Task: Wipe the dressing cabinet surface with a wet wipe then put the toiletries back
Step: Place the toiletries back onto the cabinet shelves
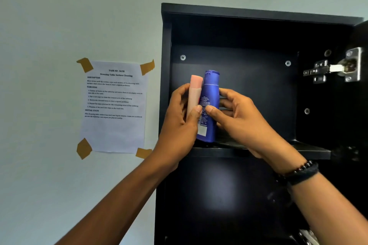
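A black wall cabinet [229, 14] stands open in front of me. On its upper shelf [278, 152], at the left, a blue lotion bottle [210, 103] stands upright with a pink tube [194, 93] right beside it on the left. My left hand [179, 125] grips the pink tube, thumb across its front. My right hand [241, 117] holds the blue bottle from the right, thumb on its label and fingers behind it. The bottle's base touches the shelf; the tube's lower end is hidden by my left hand.
The cabinet door [360, 85] hangs open at the right on a metal hinge [336, 67]. A printed task sheet [114, 107] is taped to the pale wall left of the cabinet. The rest of the upper shelf and the dark compartment below it hold nothing I can see.
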`<state>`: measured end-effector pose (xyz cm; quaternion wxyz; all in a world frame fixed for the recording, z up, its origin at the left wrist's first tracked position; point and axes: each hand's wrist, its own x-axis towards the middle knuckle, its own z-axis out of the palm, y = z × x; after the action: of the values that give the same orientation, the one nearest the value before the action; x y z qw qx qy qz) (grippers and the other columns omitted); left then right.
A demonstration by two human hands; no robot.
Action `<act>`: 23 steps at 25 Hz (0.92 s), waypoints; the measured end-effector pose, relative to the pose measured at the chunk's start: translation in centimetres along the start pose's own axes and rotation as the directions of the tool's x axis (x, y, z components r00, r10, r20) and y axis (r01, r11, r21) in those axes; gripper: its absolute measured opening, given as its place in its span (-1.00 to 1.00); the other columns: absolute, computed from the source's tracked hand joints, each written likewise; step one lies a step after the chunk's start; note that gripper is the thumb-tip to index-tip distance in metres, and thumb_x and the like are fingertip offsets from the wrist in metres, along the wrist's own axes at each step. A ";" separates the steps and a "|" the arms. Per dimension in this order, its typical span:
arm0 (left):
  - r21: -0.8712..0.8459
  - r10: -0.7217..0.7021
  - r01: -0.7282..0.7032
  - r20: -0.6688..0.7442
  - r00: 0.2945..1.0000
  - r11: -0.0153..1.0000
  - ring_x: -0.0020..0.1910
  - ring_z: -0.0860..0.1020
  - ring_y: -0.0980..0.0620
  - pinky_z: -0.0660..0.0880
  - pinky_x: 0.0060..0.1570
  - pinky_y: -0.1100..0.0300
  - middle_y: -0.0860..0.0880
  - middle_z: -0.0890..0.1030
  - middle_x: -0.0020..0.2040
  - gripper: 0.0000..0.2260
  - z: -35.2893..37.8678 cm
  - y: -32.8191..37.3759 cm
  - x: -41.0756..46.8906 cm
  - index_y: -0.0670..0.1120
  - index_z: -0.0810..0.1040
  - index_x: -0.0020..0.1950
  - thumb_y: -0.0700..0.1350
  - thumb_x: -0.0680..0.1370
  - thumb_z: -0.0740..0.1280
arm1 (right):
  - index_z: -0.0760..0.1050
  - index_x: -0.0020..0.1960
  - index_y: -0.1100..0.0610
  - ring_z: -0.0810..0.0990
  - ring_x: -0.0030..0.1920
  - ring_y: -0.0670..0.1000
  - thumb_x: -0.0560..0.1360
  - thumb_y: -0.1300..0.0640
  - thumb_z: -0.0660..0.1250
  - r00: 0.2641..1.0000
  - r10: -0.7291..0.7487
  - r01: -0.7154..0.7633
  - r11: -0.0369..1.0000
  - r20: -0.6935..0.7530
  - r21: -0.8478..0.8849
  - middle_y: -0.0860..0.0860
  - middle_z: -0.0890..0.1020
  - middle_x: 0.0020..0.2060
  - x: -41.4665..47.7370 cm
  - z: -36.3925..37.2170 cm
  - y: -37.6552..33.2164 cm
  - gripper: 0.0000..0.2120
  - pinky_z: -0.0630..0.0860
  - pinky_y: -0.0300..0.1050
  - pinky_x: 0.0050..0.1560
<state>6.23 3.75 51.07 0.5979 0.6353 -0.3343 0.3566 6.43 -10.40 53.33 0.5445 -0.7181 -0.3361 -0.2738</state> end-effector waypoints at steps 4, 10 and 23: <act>0.218 -0.039 0.048 -0.049 0.998 0.975 0.34 0.41 0.08 0.38 0.32 0.20 0.04 0.36 0.42 -0.50 0.6 -1.5 0.7 0.06 0.12 0.52 -0.20 0.61 0.18 | 0.40 0.33 0.09 0.66 0.07 -0.07 0.50 0.21 0.38 1.000 -0.007 0.006 0.997 -0.015 -0.071 0.01 0.64 0.14 1.2 1.0 1.6 -0.58 0.61 -0.09 0.07; 0.665 -0.084 0.030 0.050 0.995 0.746 0.48 0.21 -0.04 0.24 0.36 0.22 -0.05 0.00 0.57 -0.28 0.3 -1.1 -1.3 -0.09 -0.22 0.54 -0.24 0.57 0.21 | 0.49 0.26 0.09 0.70 -0.10 -0.07 0.50 0.17 0.40 0.997 0.055 -0.062 0.983 -0.048 -0.174 -0.01 0.70 -0.03 0.6 1.5 3.5 -0.66 0.66 -0.03 -0.03; 0.864 0.350 -0.119 -0.069 0.934 0.489 0.54 -0.01 -0.13 0.15 0.46 -0.14 -0.13 -0.01 0.55 -0.16 -1.9 -2.1 -1.8 -0.04 -0.02 0.55 -0.25 0.42 0.42 | 0.49 0.26 0.02 0.69 -0.16 -0.08 0.41 0.14 0.49 0.997 0.070 -0.057 0.963 0.042 -0.262 -0.02 0.70 -0.10 1.0 2.3 4.1 -0.56 0.65 -0.08 -0.04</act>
<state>6.96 5.76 48.57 0.1926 0.7457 -0.1284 0.6248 10.31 -8.73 51.05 0.4449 -0.8007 -0.2878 -0.2795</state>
